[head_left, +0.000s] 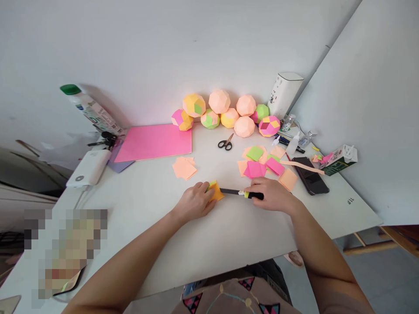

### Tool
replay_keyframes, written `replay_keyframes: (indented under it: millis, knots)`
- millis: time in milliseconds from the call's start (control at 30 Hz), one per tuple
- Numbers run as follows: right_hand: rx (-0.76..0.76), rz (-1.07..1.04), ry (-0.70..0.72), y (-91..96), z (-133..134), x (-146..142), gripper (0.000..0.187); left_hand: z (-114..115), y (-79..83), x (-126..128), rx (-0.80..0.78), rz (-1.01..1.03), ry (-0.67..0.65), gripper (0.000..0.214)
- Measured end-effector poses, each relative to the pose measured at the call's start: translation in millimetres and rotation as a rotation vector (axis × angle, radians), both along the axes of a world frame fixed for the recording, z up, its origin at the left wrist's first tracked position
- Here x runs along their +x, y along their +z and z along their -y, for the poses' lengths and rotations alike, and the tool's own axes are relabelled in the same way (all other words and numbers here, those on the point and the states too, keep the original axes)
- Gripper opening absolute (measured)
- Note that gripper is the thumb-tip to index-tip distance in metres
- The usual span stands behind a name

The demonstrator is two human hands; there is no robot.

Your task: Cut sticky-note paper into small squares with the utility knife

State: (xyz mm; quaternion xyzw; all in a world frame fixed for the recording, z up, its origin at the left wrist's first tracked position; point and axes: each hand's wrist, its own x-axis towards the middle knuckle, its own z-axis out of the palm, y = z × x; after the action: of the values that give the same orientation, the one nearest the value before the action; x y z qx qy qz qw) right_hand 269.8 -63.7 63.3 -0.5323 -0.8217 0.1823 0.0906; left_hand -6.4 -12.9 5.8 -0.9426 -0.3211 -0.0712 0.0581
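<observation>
My left hand (pixel 195 201) is closed on a small orange paper piece (pixel 217 192) near the middle of the table, and a bit of yellow-green shows at its top edge. In my right hand (pixel 269 193) is a utility knife (pixel 253 195) with a black and yellow handle. Its long blade points left, and the tip meets the orange paper. Just behind my right hand lie loose pink, green and peach paper squares (pixel 255 169). Peach paper squares (pixel 185 168) are stacked beyond my left hand. My fingers partly hide the orange paper.
Several faceted paper balls (pixel 219 101) line the wall. Black-handled scissors (pixel 225 144) lie before them, and a pink board (pixel 153 141) is at the left. A phone (pixel 310 175), a glue bottle (pixel 292 143) and a small carton (pixel 340 159) stand or lie at the right. A white power bank (pixel 89 168) sits left.
</observation>
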Motion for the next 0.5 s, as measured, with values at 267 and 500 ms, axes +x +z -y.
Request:
replay_keyframes:
  millis: [267, 500]
  knots:
    - [-0.092, -0.031, 0.073, 5.4, 4, 14, 0.045, -1, -3.0, -1, -0.015, -0.014, 0.013, 0.032]
    - [-0.071, -0.012, 0.092, -1.5, 4, 8, 0.043, 0, -1.4, -1, -0.008, -0.004, 0.010, 0.031]
